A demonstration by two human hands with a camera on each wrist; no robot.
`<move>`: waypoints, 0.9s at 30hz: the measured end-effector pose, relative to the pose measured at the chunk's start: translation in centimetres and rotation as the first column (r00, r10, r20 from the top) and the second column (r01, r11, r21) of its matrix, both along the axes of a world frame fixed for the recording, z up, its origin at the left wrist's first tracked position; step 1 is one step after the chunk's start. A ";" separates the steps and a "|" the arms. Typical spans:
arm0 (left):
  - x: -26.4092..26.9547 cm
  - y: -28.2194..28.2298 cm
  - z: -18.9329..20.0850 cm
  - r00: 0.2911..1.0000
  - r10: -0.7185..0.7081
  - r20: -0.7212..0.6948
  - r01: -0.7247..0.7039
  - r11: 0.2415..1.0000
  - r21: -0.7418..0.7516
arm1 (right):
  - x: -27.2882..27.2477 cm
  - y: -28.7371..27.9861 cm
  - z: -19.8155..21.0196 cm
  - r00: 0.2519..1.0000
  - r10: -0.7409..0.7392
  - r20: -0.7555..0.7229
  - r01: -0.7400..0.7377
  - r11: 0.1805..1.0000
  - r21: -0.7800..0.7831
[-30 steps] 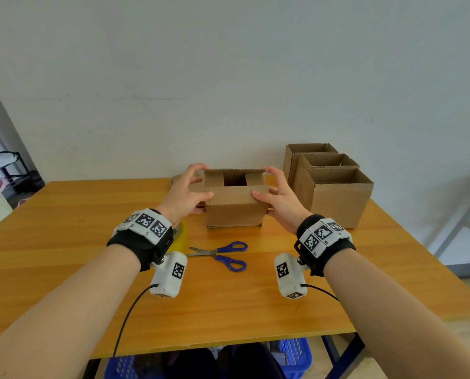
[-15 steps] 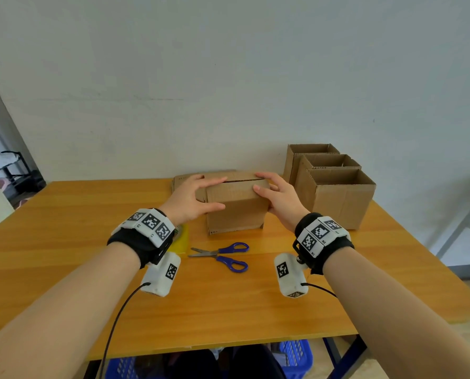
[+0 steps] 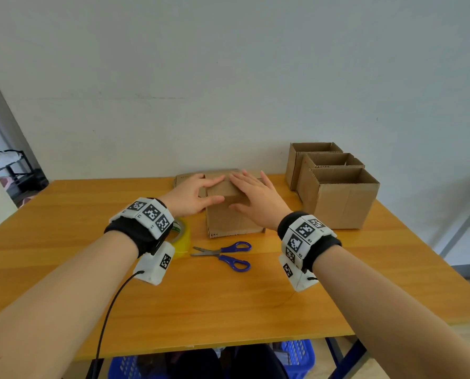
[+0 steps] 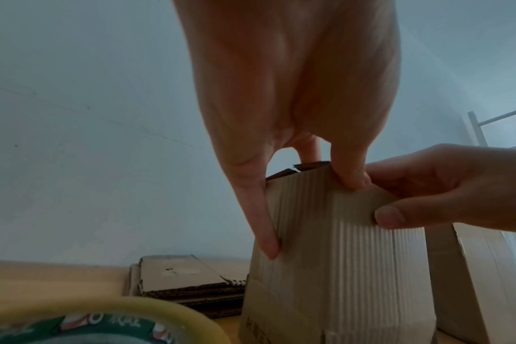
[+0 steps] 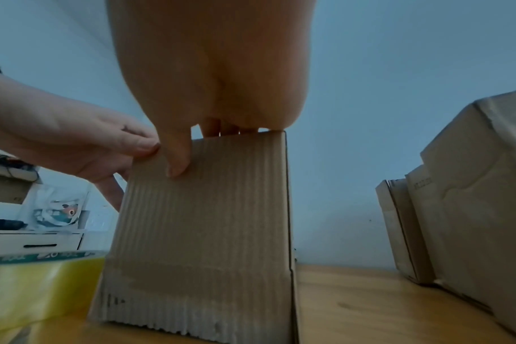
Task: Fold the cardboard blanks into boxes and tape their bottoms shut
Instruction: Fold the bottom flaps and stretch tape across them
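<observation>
both hands (image 3: 229,196) flat, fingers extended, pressing box (image 3: 235,218) flaps; release before taping and flaps spring open

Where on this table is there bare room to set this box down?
Bare wooden table lies left of the yellow tape roll, and along the near edge before the blue-handled scissors. It is crowded at the right rear, where three open cardboard boxes stand.

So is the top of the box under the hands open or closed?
Closed. The box shows no hole on top: its flaps lie flat, with the left hand and right hand pressing them down. No tape shows on it.
</observation>
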State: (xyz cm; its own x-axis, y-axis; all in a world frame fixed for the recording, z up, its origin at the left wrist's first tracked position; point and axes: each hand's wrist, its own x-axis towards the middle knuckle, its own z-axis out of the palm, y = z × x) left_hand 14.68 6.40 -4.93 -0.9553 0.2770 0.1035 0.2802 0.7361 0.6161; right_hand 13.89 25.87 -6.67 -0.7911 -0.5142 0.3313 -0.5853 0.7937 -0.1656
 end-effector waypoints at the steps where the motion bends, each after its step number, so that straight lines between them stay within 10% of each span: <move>1: 0.0 -0.1 0.0 1.000 -0.003 -0.002 0.003 1.000 -0.018 | 0.0 -0.1 0.0 1.000 0.007 -0.004 -0.007 1.000 -0.003; 10: 1.3 -1.5 -0.5 0.999 0.029 0.037 -0.030 0.999 0.028 | 0.1 -0.5 0.6 0.998 0.018 0.056 -0.014 0.998 -0.063; 19: 5.0 -5.7 -2.5 0.936 0.121 0.331 0.023 0.917 -0.398 | 0.7 -0.9 1.0 0.994 -0.034 0.106 0.040 0.997 -0.059; 27: 5.5 -6.3 -3.4 0.971 0.092 0.220 -0.022 0.953 -0.303 | 1.2 -1.1 1.3 0.993 -0.045 0.107 0.050 0.998 -0.046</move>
